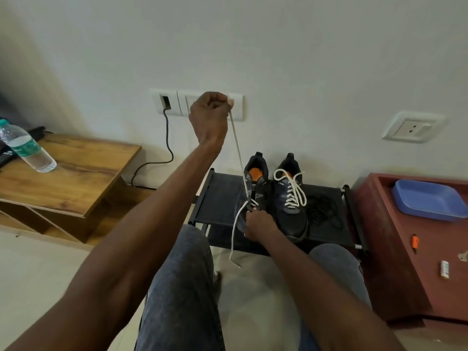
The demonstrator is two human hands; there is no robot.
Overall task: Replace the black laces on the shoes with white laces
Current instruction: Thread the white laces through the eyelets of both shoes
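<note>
My left grip (210, 110) clamped on white lace (236, 143), raised | right grip (258, 224) pinching left shoe (255, 188) eyelets | rack (217, 198) middle.

A low black rack (217, 196) stands against the wall. On it sit two dark shoes side by side: the left shoe (255, 188), only partly threaded with white lace, and touching it on the right, the right shoe (291, 206), fully laced in white. Just right of that pair, a loose tangle of black laces (323, 209) lies on the rack's fabric top, near its right-hand rail.
</note>
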